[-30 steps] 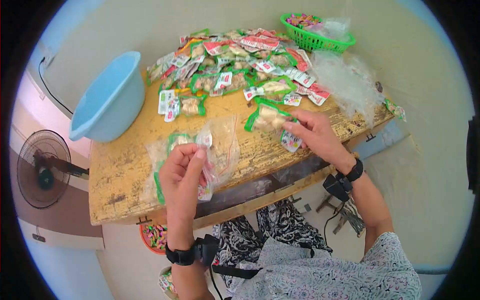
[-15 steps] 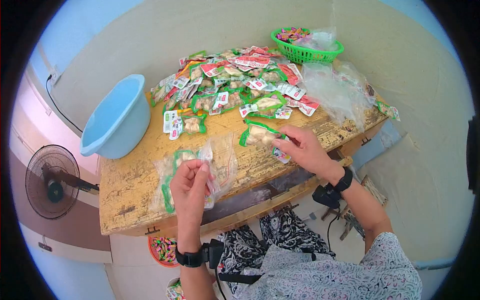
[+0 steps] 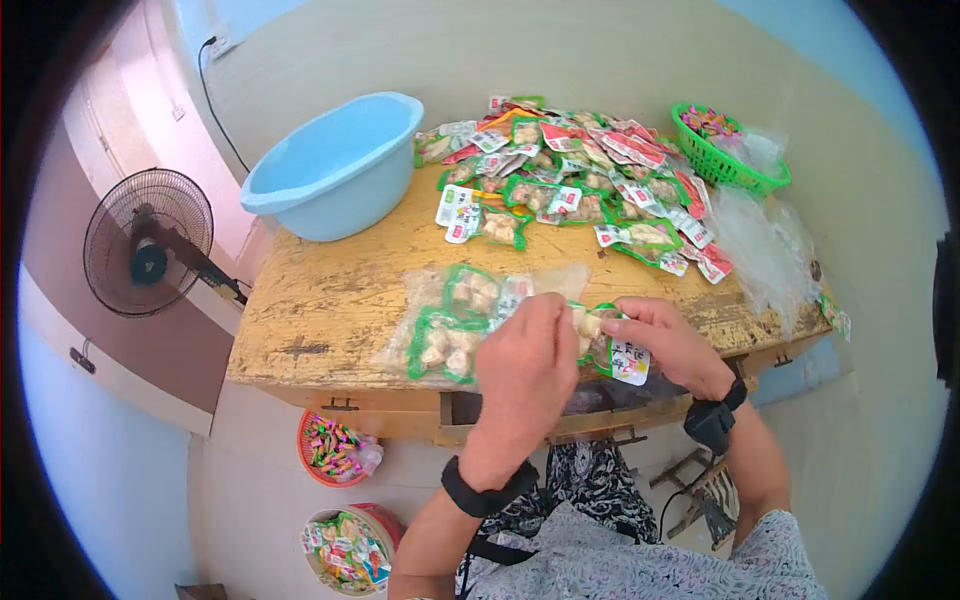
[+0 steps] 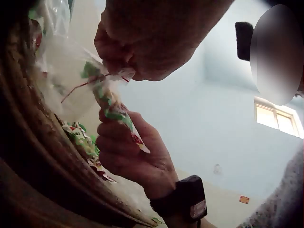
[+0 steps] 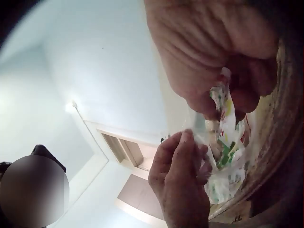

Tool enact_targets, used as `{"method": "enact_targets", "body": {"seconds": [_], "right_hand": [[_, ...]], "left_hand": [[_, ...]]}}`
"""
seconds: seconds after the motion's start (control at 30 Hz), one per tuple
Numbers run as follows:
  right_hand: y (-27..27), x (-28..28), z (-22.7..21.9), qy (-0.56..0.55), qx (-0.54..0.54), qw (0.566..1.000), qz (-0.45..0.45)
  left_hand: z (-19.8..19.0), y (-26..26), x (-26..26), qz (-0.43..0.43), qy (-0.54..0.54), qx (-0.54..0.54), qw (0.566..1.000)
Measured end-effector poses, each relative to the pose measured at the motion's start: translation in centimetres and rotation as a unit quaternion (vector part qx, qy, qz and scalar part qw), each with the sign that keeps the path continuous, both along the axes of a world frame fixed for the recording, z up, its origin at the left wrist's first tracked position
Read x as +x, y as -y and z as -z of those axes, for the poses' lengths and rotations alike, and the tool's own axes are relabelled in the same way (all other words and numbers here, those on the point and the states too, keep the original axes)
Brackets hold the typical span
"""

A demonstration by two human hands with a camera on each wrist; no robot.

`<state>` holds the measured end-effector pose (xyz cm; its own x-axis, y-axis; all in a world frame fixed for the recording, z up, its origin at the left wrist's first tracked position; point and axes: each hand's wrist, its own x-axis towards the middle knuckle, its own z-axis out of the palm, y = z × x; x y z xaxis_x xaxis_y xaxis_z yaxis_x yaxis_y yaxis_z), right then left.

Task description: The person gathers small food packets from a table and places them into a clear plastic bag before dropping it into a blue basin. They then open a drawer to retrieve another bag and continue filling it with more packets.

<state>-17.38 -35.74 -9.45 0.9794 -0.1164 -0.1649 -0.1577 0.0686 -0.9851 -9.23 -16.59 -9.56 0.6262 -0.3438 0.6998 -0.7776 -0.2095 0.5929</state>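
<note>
My left hand pinches the edge of a clear zip bag near its mouth. Inside the bag lie green-edged snack packets with pale chunks showing. My right hand grips another green-edged snack packet by its white printed end. That packet's far end is right at the bag's mouth, partly hidden behind my left hand. A red zip line runs along the bag in the left wrist view. The right wrist view has my left thumb and fingers together on the clear plastic.
A heap of snack packets covers the table's back. Left of it stands a blue basin; at right are a green basket and loose clear bags. Below are an orange basket, a filled bucket and a fan.
The head view has swung left, so the table appears farther right. My left hand and the bag have come over to my right hand, bringing the bag's mouth and the held packet together.
</note>
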Motion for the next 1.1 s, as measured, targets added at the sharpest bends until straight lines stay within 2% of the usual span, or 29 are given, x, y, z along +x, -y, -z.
{"method": "enact_targets", "body": {"seconds": [0.07,0.23,0.37,0.4,0.43,0.5,0.6,0.63,0.7,0.77,0.87,0.97,1.07,1.1], "right_hand": [[-1.1,1.2,-0.3,-0.012,0.054,0.998,0.006],[-1.5,4.2,1.5,0.035,0.071,0.997,-0.028],[-3.7,6.2,0.4,0.057,0.068,0.995,-0.044],[-4.1,6.3,0.0,0.099,-0.125,0.985,-0.068],[-4.4,6.3,-0.5,0.137,-0.313,0.936,-0.089],[-5.3,6.4,-2.0,0.162,-0.448,0.872,-0.111],[-5.8,7.4,-3.3,0.134,-0.311,0.932,-0.127],[-5.1,8.4,-2.1,0.122,-0.258,0.949,-0.133],[-4.2,9.1,-0.3,0.092,-0.113,0.982,-0.117],[-3.4,8.7,1.0,0.061,0.071,0.993,-0.07],[-2.9,8.1,1.1,0.04,0.052,0.995,-0.071],[-3.1,8.4,2.2,0.08,0.031,0.995,-0.049],[-5.0,9.0,2.1,0.095,0.074,0.993,-0.003],[-5.4,9.3,2.2,0.099,0.059,0.993,0.0]], "left_hand": [[-0.2,0.3,-0.2,0.0,0.035,0.006,0.999],[-0.4,0.6,-0.3,0.021,0.049,0.014,0.998],[-0.5,0.6,-0.4,0.062,0.054,-0.023,0.996],[-0.4,0.8,-0.5,0.08,0.05,-0.026,0.995],[-0.2,1.0,-0.6,0.098,0.046,-0.029,0.994],[-0.1,0.9,-0.7,0.115,0.039,-0.034,0.992],[-0.2,0.4,-0.4,0.11,0.016,-0.041,0.993],[-0.2,0.0,-0.2,0.107,0.0,-0.045,0.993],[-0.1,-1.0,0.1,0.083,0.002,-0.033,0.996],[0.0,-2.3,0.7,0.042,0.042,-0.002,0.998],[0.3,-3.9,1.7,-0.06,0.116,0.087,0.988],[0.9,-4.7,2.2,-0.142,0.122,0.178,0.966],[2.4,-4.7,2.6,-0.116,0.038,0.186,0.975],[2.7,-4.7,2.6,-0.117,0.044,0.206,0.97]]}}
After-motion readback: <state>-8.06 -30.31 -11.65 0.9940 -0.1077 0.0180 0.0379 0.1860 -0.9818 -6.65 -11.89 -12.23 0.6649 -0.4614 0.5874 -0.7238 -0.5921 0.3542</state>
